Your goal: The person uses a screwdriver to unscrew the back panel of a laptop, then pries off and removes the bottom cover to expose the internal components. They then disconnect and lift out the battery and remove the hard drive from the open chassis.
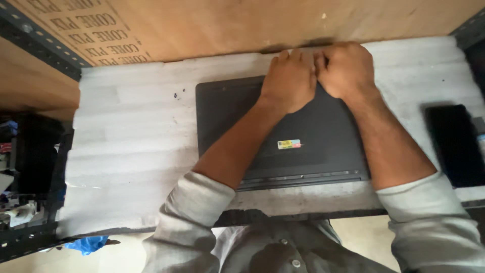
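Your left hand and right hand press curled fingers on the far edge of the dark laptop. Next, lift that edge gently off the bench.

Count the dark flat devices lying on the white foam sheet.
2. A dark laptop, bottom up, at centre under both hands; a black phone-like slab at the right edge. Others may lie out of frame.

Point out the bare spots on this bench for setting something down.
Widest: foam mat left of the laptop. Narrower strip between laptop and black phone. Crowded at the far edge, where left hand and right hand press.
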